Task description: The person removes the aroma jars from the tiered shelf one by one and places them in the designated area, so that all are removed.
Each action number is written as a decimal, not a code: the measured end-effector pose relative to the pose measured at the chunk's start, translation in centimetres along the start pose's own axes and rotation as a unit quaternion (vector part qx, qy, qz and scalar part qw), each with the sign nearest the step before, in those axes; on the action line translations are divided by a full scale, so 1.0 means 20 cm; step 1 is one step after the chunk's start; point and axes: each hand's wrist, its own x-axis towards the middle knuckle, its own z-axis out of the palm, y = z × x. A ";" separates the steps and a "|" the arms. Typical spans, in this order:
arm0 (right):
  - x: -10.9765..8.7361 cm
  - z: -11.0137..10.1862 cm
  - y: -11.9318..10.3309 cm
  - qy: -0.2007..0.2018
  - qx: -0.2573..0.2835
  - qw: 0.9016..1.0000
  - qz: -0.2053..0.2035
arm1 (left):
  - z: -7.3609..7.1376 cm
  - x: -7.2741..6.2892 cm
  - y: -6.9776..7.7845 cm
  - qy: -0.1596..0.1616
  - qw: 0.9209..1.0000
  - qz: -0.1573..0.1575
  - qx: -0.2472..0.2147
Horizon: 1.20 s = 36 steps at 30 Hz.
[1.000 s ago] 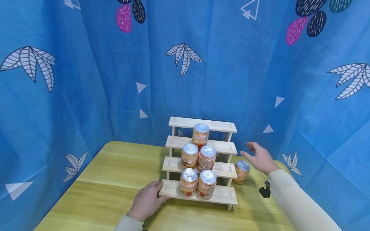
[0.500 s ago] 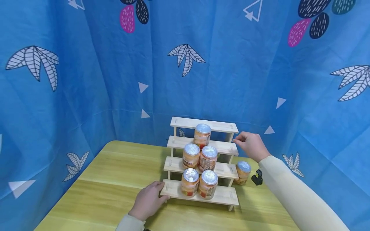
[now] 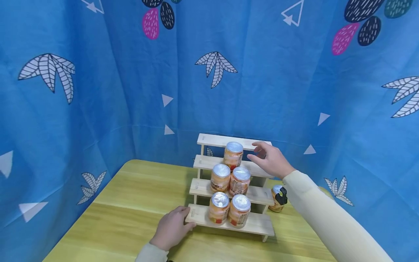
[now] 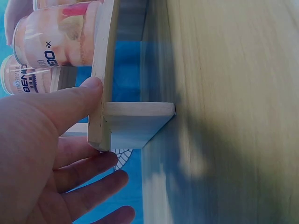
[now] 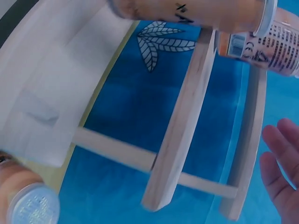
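A pale wooden four-tier display stand (image 3: 258,223) holds short peach-coloured cans with silver lids. Two cans, a left one (image 3: 219,208) and a right one (image 3: 240,211), stand on the lowest tier. A further pair (image 3: 220,178) is on the second tier, and a single can (image 3: 233,155) is on the third. My left hand (image 3: 171,227) pinches the left end of the lowest board, thumb on top in the left wrist view. My right hand (image 3: 273,160) hovers beside the third-tier can, thumb and fingers parted around nothing. In the right wrist view its fingertips (image 5: 275,140) are apart from the boards.
Another can (image 3: 276,207) stands on the wooden table (image 3: 131,203) right of the stand, partly covered by the right wrist's black mount (image 3: 281,196). A blue patterned curtain (image 3: 262,91) encloses the table at the back and sides.
My right hand has moved left and up from near the can on the table to beside the third-tier can. Its fingers came together midway and have parted again. My left hand keeps its hold.
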 end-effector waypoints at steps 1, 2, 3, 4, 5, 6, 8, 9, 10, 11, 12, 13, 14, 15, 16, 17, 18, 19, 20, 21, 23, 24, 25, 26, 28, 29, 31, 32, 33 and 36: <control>0.01 0.01 -0.01 -0.003 0.003 1.000 -0.004 | 0.00 0.00 0.00 0.003 1.000 0.001 0.004; 0.02 0.01 -0.02 -0.007 0.007 1.000 -0.008 | -0.01 0.00 0.00 0.006 1.000 0.000 0.009; 0.03 0.01 -0.03 -0.012 0.012 1.000 -0.012 | -0.01 0.01 0.00 0.009 1.000 0.002 0.016; 0.04 0.01 -0.04 -0.018 0.014 1.000 -0.014 | -0.01 0.01 0.01 0.009 1.000 0.001 0.022; 0.04 0.00 -0.04 -0.024 0.016 1.000 -0.011 | -0.01 0.02 0.02 0.006 1.000 0.004 0.024; 0.03 -0.01 -0.03 -0.028 0.015 0.999 -0.007 | 0.00 0.03 0.03 0.001 1.000 0.008 0.024; 0.01 -0.03 -0.02 -0.035 0.008 0.999 0.010 | 0.02 0.06 0.06 -0.013 1.000 0.020 0.019; 0.00 -0.05 -0.01 -0.038 0.003 0.999 0.018 | 0.03 0.07 0.08 -0.021 0.999 0.026 0.014; -0.01 -0.06 0.00 -0.040 -0.003 0.999 0.027 | 0.04 0.08 0.09 -0.028 0.999 0.031 0.008; -0.02 -0.06 0.00 -0.043 -0.003 0.999 0.032 | 0.05 0.09 0.10 -0.030 0.999 0.036 0.004; -0.02 -0.06 0.01 -0.047 -0.002 0.998 0.032 | 0.05 0.10 0.11 -0.031 0.999 0.035 0.001; -0.01 -0.06 0.00 -0.052 0.003 0.998 0.030 | 0.06 0.10 0.11 -0.031 0.999 0.031 -0.001; -0.01 -0.05 0.00 -0.059 0.010 0.998 0.028 | 0.06 0.10 0.10 -0.029 0.999 0.026 0.002; 0.01 -0.04 -0.01 -0.064 0.017 0.998 0.023 | 0.05 0.09 0.10 -0.026 0.999 0.020 0.003; 0.03 -0.02 -0.03 -0.069 0.024 0.997 0.020 | 0.05 0.09 0.09 -0.024 1.000 0.015 0.005; 0.04 0.00 -0.04 -0.073 0.030 0.997 0.018 | 0.04 0.08 0.08 -0.022 1.000 0.012 0.006; 0.05 0.01 -0.06 -0.077 0.035 0.996 0.017 | 0.03 0.08 0.08 -0.021 1.000 0.010 0.007; 0.07 0.02 -0.07 -0.078 0.038 0.996 0.018 | 0.02 0.07 0.07 -0.020 1.000 0.009 0.010; 0.08 0.04 -0.08 -0.080 0.040 0.996 0.017 | 0.02 0.06 0.06 -0.019 1.000 0.008 0.012; 0.09 0.05 -0.09 -0.082 0.041 0.996 0.017 | 0.01 0.06 0.05 -0.018 1.000 0.007 0.012; 0.12 0.08 -0.12 -0.086 0.044 0.995 0.013 | 0.00 0.05 0.04 -0.015 1.000 0.004 0.014; 0.13 0.09 -0.13 -0.087 0.044 0.995 0.010 | 0.00 0.04 0.04 -0.014 1.000 0.001 0.015; 0.14 0.11 -0.14 -0.088 0.044 0.995 0.007 | -0.01 0.03 0.03 -0.013 1.000 -0.003 0.015; 0.14 0.12 -0.14 -0.089 0.045 0.995 0.004 | -0.01 0.03 0.02 -0.010 1.000 -0.005 0.015; 0.16 0.15 -0.16 -0.087 0.046 0.995 0.001 | -0.01 0.02 0.01 -0.005 1.000 -0.007 0.014; 0.16 0.16 -0.17 -0.085 0.047 0.995 0.002 | -0.01 0.01 0.00 -0.004 1.000 -0.008 0.015; 0.16 0.18 -0.18 -0.079 0.050 0.996 0.012 | -0.01 0.00 -0.01 0.001 1.000 -0.006 0.015; 0.15 0.18 -0.18 -0.076 0.051 0.996 0.018 | 0.00 0.00 -0.01 0.002 1.000 -0.004 0.015; 0.15 0.18 -0.18 -0.073 0.051 0.996 0.023 | 0.00 0.00 -0.01 0.002 1.000 -0.004 0.015; 0.13 0.17 -0.18 -0.062 0.047 0.996 0.033 | 0.01 0.00 -0.01 0.005 1.000 -0.002 0.015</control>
